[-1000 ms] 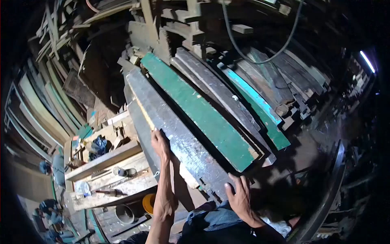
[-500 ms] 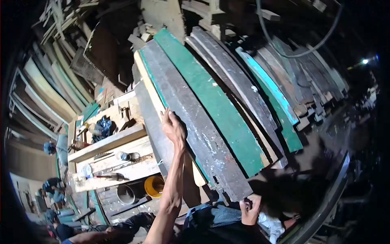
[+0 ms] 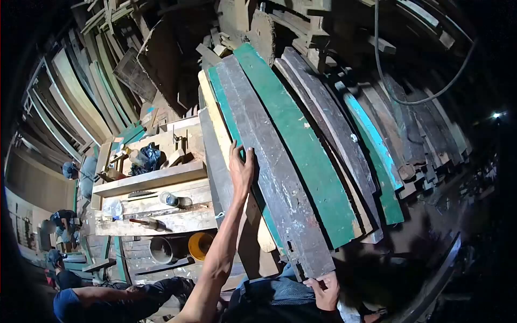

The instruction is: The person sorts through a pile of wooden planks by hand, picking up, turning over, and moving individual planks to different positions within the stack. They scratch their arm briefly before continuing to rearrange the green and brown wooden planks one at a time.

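A long, weathered dark-grey wooden plank [image 3: 272, 156] with a teal left edge slants toward my body. My left hand [image 3: 242, 169] is at that edge about midway along, its thumb and fingers gripping it. At the plank's near, chipped end my right hand [image 3: 325, 290] pinches the corner, the thumb on top and other fingers partly hidden. Right beside the plank lies a wide green board [image 3: 301, 145]. A pale yellowish board [image 3: 215, 116] shows along the left side, partly covered by my left forearm.
Further right lie more curved planks, one with a bright blue stripe [image 3: 371, 137]. On the left a wooden workbench [image 3: 183, 220] bears tools and a jar [image 3: 169, 199]. A yellow bucket [image 3: 200, 245] stands below. Several people are at the left; one person's blue sleeve [image 3: 67, 306] is close.
My view has shifted, so the planks and bench appear moved. The grey plank shows more of its teal edge. Both hands stay on it; my left fingers look more spread.
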{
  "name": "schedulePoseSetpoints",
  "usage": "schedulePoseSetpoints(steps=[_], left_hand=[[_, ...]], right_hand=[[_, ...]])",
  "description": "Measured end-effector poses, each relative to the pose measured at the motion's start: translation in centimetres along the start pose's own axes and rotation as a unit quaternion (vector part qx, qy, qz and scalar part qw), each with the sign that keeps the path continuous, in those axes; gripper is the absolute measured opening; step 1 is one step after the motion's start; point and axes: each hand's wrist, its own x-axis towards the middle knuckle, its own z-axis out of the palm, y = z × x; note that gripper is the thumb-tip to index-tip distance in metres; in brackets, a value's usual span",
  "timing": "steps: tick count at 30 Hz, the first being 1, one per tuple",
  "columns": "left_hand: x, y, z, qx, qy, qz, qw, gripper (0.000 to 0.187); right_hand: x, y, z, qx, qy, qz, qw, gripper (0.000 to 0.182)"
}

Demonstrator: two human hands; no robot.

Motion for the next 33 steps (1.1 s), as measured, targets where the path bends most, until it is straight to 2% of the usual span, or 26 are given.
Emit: schedulePoseSetpoints(steps=[2,7,8,9,11,14,16,17,19,20,21,22,25,29,30,31,33], left_hand=[[-0.3,1.0,1.4,0.014,0.044,0.011,0.999,0.041],[0.8,2.7,1.3,0.011,0.062,0.017,0.998,0.038],[1.2,1.9,1.8,-0.042,0.064,0.004,0.997,0.038],[1.7,1.7,2.2,-0.015,0.067,0.018,0.997,0.038],[2.6,2.6,1.9,-0.055,0.050,-0.016,0.997,0.038],[3.6,1.2,2.4,-0.018,0.069,0.008,0.997,0.035],[4.0,1.4,2.3,-0.018,0.071,0.016,0.997,0.033],[3.6,1.6,1.7,-0.021,0.044,0.015,0.999,0.033],[3.9,-1.5,1.5,0.009,0.018,0.088,0.996,0.035],[3.8,-2.8,0.4,0.090,0.006,0.115,0.989,0.037],[3.8,-3.6,-1.1,-0.008,-0.014,0.092,0.996,0.038],[3.2,-3.5,-3.0,-0.005,0.002,0.045,0.999,0.038],[0.5,-4.9,-7.1,0.037,0.038,-0.099,0.994,0.039],[-2.3,-5.8,-5.8,0.120,-0.007,-0.056,0.991,0.047],[-2.6,-4.9,-5.3,0.043,-0.016,-0.054,0.998,0.053],[-2.6,-4.6,-4.1,0.056,0.009,-0.059,0.997,0.057],[-2.2,-3.8,-3.0,0.015,0.045,-0.084,0.995,0.061]], right_hand=[[0.0,0.4,0.4,-0.042,0.022,-0.016,0.999,0.026],[0.6,0.4,2.2,-0.134,0.091,-0.016,0.987,0.022],[0.9,1.0,1.9,-0.150,0.072,-0.031,0.986,0.022],[1.5,0.4,1.4,-0.209,0.041,-0.062,0.975,0.022],[2.4,-1.3,2.4,-0.237,0.051,-0.085,0.967,0.022],[2.3,-3.1,3.5,-0.318,0.057,-0.103,0.941,0.021],[2.5,-2.0,3.4,-0.291,0.056,-0.085,0.951,0.020],[2.4,-1.4,3.1,-0.259,0.059,-0.063,0.962,0.020],[2.4,-1.9,2.3,-0.226,0.036,-0.073,0.971,0.018],[2.0,-2.9,1.8,-0.227,0.009,-0.068,0.971,0.016],[1.8,-3.8,1.4,-0.226,-0.014,-0.066,0.972,0.014],[1.2,-4.5,0.8,-0.217,-0.019,-0.105,0.970,0.013],[-0.3,-5.0,-0.9,-0.215,-0.026,-0.090,0.972,0.015],[-0.9,-3.7,-2.0,-0.270,-0.048,-0.135,0.952,0.013],[-1.1,-4.4,-1.6,-0.253,-0.053,-0.109,0.960,0.013],[-1.2,-4.7,-1.4,-0.252,-0.049,-0.109,0.960,0.013],[-1.2,-5.2,-1.1,-0.273,-0.072,-0.161,0.946,0.014]])
